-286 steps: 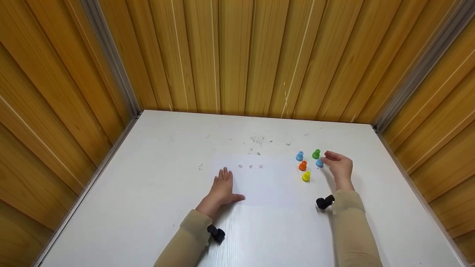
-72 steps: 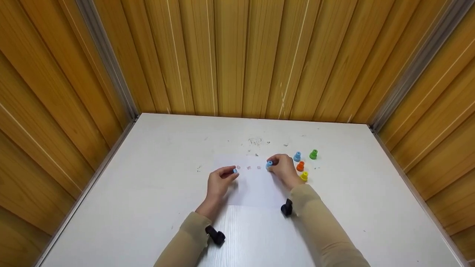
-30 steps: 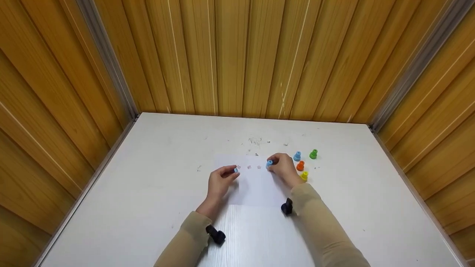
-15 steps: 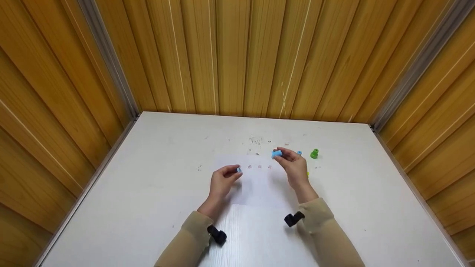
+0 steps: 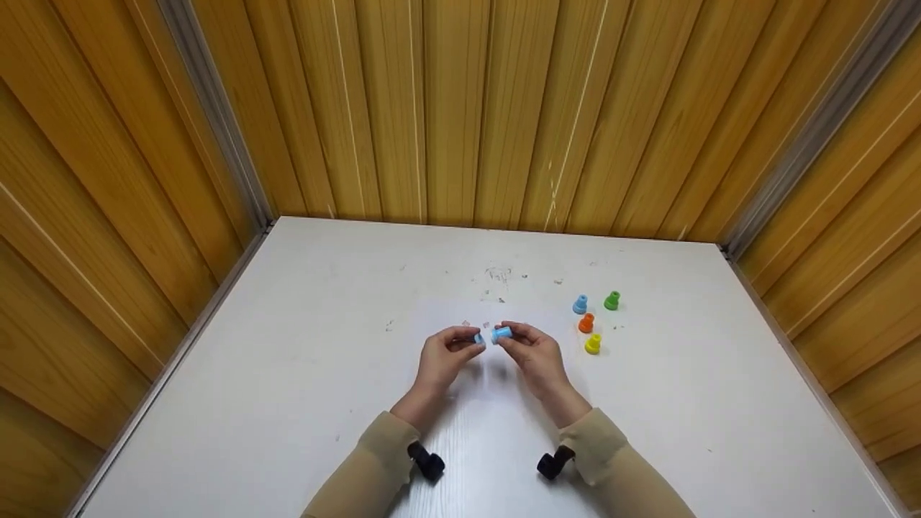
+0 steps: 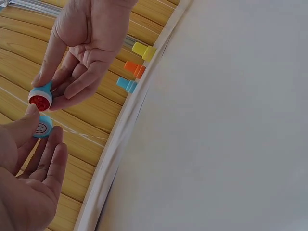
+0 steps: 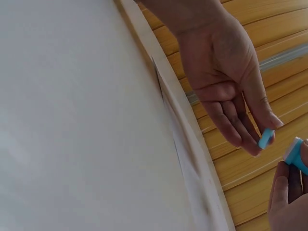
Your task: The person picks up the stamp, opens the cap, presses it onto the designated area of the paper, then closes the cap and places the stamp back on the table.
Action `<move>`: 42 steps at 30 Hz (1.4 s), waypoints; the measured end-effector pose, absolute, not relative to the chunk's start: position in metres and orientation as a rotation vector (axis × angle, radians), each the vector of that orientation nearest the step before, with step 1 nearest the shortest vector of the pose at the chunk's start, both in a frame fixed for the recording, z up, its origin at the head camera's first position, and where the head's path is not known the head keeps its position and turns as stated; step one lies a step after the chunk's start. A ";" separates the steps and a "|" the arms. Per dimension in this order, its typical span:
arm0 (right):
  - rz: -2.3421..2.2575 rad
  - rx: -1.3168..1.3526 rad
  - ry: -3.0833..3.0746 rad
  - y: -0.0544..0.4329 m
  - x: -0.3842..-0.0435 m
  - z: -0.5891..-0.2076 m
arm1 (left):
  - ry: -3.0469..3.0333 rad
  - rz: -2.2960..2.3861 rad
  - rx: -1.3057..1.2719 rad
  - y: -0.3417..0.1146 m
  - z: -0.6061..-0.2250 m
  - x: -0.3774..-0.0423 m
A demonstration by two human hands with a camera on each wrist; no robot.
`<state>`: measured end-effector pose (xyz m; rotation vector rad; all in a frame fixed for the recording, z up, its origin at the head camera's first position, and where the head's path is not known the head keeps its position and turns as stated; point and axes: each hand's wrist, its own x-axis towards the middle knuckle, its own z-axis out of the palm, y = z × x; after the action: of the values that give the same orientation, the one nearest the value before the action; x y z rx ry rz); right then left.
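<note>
My left hand (image 5: 440, 360) pinches a small blue stamp cap (image 5: 479, 338) between thumb and fingers. In the left wrist view the cap (image 6: 42, 126) shows a smiley face. My right hand (image 5: 540, 360) pinches a blue toy stamp (image 5: 502, 334), tilted on its side with its stamping end toward the cap. That end, the stamp's (image 6: 40, 99) red face, shows in the left wrist view. Cap and stamp are close but apart, above a white paper sheet (image 5: 496, 385). Small red prints (image 5: 465, 324) lie on the sheet, partly hidden by my hands.
To the right of the paper stand several more stamps: a blue stamp (image 5: 581, 304), a green stamp (image 5: 612, 301), an orange stamp (image 5: 586, 323) and a yellow stamp (image 5: 593, 344). Wood-patterned walls (image 5: 453, 108) enclose the white table (image 5: 324, 288).
My right hand took up the blue stamp, set it on the paper, then lifted it, showing another red print. It has tipped the stamp and moved left toward the cap in my left hand.
</note>
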<state>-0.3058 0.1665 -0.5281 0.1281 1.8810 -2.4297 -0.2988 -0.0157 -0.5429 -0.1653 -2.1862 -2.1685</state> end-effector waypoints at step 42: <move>-2.280 0.088 2.058 0.161 -0.299 -0.539 | -2.220 -2.173 -0.204 -0.011 -0.542 -0.295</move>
<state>-0.2989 0.1614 -0.5390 0.0882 2.0582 -2.2803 -0.2949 -0.0108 -0.5425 -0.2040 -2.2203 -2.1734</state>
